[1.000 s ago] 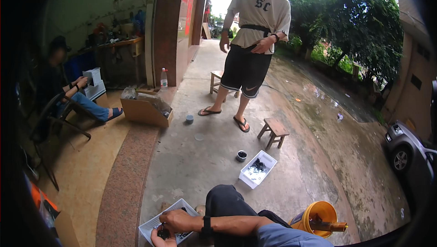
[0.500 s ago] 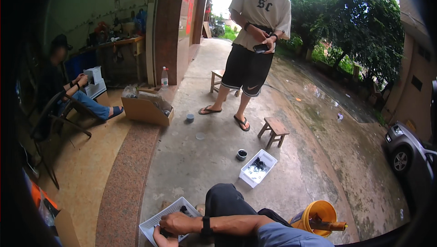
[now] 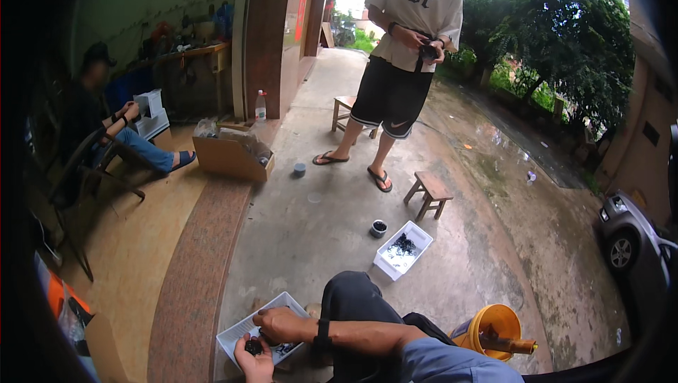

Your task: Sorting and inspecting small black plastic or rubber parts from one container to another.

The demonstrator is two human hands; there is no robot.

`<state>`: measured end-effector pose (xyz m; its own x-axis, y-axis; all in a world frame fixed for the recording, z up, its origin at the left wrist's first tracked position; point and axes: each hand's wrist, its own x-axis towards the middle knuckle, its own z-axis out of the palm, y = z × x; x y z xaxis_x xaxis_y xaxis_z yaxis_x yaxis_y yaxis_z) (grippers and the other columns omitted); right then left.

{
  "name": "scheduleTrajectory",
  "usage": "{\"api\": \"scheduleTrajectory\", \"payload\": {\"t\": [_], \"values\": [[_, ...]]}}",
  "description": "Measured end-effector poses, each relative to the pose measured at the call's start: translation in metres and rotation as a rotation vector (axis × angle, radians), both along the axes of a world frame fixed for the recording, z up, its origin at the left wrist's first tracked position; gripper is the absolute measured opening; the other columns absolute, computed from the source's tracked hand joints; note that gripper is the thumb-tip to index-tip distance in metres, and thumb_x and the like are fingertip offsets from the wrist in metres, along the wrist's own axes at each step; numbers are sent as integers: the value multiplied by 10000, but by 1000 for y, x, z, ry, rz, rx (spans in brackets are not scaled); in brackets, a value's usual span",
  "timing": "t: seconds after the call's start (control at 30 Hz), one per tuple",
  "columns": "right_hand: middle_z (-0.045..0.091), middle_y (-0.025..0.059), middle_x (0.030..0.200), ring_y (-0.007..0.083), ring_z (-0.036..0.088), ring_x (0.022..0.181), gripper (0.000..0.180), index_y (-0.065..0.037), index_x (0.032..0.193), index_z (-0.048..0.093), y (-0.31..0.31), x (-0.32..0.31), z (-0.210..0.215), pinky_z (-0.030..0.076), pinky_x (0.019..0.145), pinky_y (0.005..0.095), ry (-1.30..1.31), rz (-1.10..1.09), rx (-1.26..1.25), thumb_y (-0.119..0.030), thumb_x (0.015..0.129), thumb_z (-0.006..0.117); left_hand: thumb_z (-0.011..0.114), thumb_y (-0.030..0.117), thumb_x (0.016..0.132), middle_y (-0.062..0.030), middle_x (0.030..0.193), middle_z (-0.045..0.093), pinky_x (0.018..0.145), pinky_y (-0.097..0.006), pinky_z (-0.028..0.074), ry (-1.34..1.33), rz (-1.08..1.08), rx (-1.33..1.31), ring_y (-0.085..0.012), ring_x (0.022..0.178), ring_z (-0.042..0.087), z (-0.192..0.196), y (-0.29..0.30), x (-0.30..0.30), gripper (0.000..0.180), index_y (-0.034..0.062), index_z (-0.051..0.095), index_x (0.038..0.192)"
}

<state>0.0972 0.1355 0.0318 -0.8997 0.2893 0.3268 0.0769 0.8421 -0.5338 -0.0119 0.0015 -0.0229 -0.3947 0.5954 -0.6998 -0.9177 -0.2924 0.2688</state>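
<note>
My left hand (image 3: 256, 365) is turned palm up at the near edge of a white plastic basket (image 3: 229, 337), its fingers curled round a clump of small black pieces (image 3: 253, 346). Just above and to the right of it, my right hand (image 3: 284, 325) reaches over the basket, a black band on its wrist. Its fingers are bent together and point down toward the left palm; whatever they pinch is hidden. Dark bits (image 3: 284, 348) lie in the basket under the right hand. The kind of these black pieces is too small to tell.
Ahead stand a second white basket (image 3: 385, 266) with black pieces, a small tub (image 3: 378, 228) and a wooden stool (image 3: 431, 189). A yellow bucket (image 3: 487, 312) is at my right. One person (image 3: 413, 23) stands holding a dark device; another (image 3: 116, 122) sits left, near a cardboard box (image 3: 229, 160).
My left palm has come into sight with the black clump in it, where the right hand covered it before. The right hand has shifted slightly up and right. The standing person has turned the device.
</note>
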Motion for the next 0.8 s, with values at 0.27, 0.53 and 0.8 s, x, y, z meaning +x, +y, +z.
{"api": "scheduleTrajectory", "payload": {"t": [0.27, 0.53, 0.8], "values": [[596, 160, 764, 364, 621, 723, 168, -27, 859, 563, -6, 0, 17, 510, 619, 448, 29, 83, 15, -110, 748, 658, 577, 277, 886, -20, 802, 615, 686, -333, 576, 14, 29, 24, -178, 780, 627, 3, -3, 5, 165, 114, 590, 862], [624, 149, 797, 354, 639, 703, 255, -2, 946, 601, -33, 0, 11, 505, 598, 443, -64, 172, 44, -152, 752, 667, 438, 352, 923, -84, 1120, 648, 967, -412, 472, 173, -159, 182, -252, 1082, 609, -5, -4, 10, 357, 82, 631, 1054], [626, 128, 748, 328, 640, 665, 157, -23, 882, 608, -37, -5, 8, 498, 568, 427, 1, 163, 110, -149, 788, 619, 441, 333, 919, -108, 1151, 640, 982, -413, 471, 103, -173, 242, -264, 1115, 605, -5, -4, 11, 360, 68, 617, 1087]]}}
